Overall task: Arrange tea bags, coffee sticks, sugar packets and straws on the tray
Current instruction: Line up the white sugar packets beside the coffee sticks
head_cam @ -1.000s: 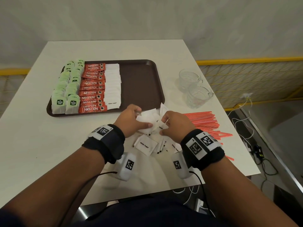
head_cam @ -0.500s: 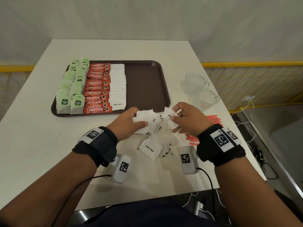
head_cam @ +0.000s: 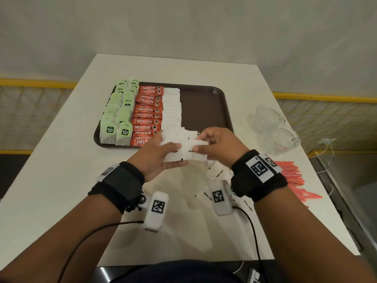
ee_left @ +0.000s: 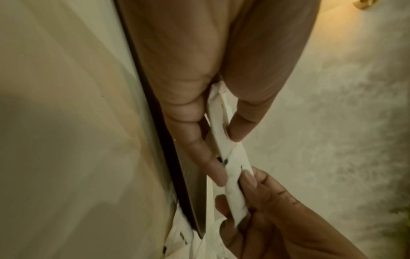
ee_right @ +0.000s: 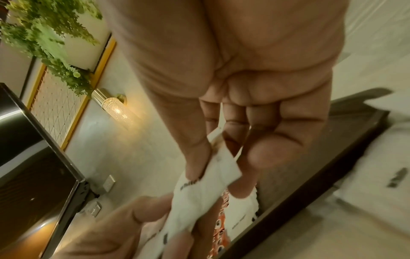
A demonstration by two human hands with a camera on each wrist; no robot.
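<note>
Your left hand point(head_cam: 158, 158) and right hand point(head_cam: 219, 145) meet at frame centre, both gripping one bunch of white sugar packets point(head_cam: 189, 149) held above the surface point(head_cam: 51, 180), just at the near rim of the tray. Left thumb on top, fingers point(ee_left: 208, 157) curled under the bunch; right thumb and fingers point(ee_right: 264, 154) pinch the other end, per both wrist views.

Brown tray point(head_cam: 206, 107) sits upper centre of the head view. Contents, left to right: two columns of green tea bags point(head_cam: 117, 117), one column of red Nescafe coffee sticks point(head_cam: 148, 115), one column of white sugar packets already laid point(head_cam: 172, 109). Right part of tray is bare brown.

More loose sugar packets on the surface point(head_cam: 217, 172) lie under and near your right wrist, lower centre-right; some read "White Sugar". Exact count can't be told, wrist cam blocks them.

Red straws point(head_cam: 291, 176) lie in a loose pile at right of frame, on the surface, well apart from the tray. Two clear glass cups point(head_cam: 273, 127) stand btwn tray and right edge, beyond the straws.
</note>
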